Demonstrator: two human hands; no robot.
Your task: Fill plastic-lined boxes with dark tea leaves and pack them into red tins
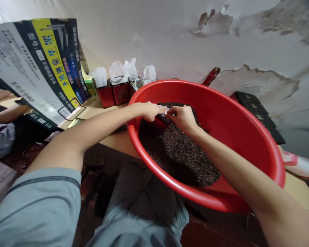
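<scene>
A big red plastic basin (237,113) stands on the table edge in front of me, half full of dark loose tea leaves (180,154). Both my hands reach into it. My left hand (152,110) and my right hand (182,118) meet over the leaves at the basin's far left side, fingers pinched together on a small clear bag (166,116) held between them. The bag is mostly hidden by my fingers.
Small red boxes with white plastic liners (118,90) stand at the back by the peeling wall. A large printed cardboard box (38,68) leans at left, with another person's arm (5,113) beside it. Dark flat boxes (260,115) are stacked at right.
</scene>
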